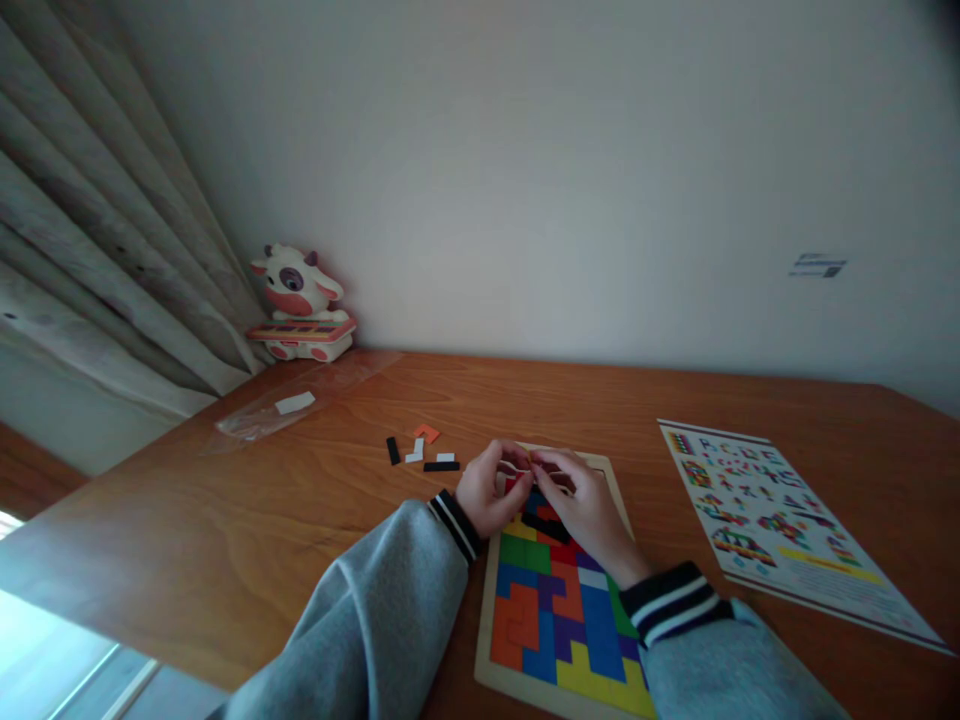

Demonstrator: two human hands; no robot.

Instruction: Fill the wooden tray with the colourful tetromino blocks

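My left hand (491,492) and my right hand (581,500) meet over the far end of a wooden puzzle board (486,620). Their fingertips pinch together around something small, perhaps yellowish, mostly covered by the fingers. Colourful block pieces in red, orange, blue, green, purple and yellow fill much of the board below my hands. A black piece (546,527) lies across the others just under my right hand. Loose on the table left of my left hand are an orange piece (427,433), a white L-shaped piece (417,451) and a long black piece (441,466).
A printed pattern sheet (787,520) lies at the right of the wooden table (315,500). Toward the back left are a clear plastic bag (259,418) and a toy cow with a keyboard (300,300). A curtain (97,200) hangs at the left, beside the wall.
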